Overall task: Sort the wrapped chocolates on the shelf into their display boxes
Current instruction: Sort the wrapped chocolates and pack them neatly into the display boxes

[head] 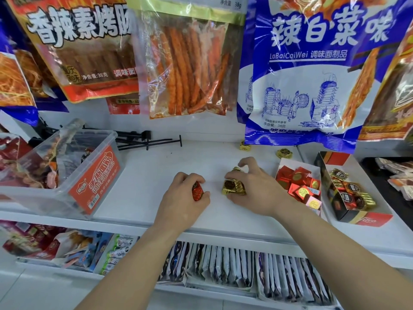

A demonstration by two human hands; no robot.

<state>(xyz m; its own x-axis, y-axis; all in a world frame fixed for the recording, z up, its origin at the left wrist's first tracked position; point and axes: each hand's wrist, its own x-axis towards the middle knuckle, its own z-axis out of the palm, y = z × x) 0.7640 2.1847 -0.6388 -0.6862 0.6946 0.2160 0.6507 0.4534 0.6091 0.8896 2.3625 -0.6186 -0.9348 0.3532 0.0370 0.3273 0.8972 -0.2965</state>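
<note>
On the white shelf (156, 175), my left hand (183, 198) grips a red-wrapped chocolate (197, 190). Beside it, my right hand (254, 186) curls around a few gold-wrapped chocolates (233, 186). Two loose gold chocolates lie further back, one (245, 146) by the wall and one (284, 153) to its right. At the right stand two display boxes: a white one (290, 163) holding several red chocolates (297, 182), and a black-and-red one (357, 217) holding several gold and dark chocolates (350, 191).
A clear plastic tub (67, 175) of snacks stands at the left of the shelf. Black display hooks (147, 139) lie at the back. Hanging snack bags (190, 59) cover the wall above. Below the shelf edge, rows of packets (223, 265) fill a lower shelf.
</note>
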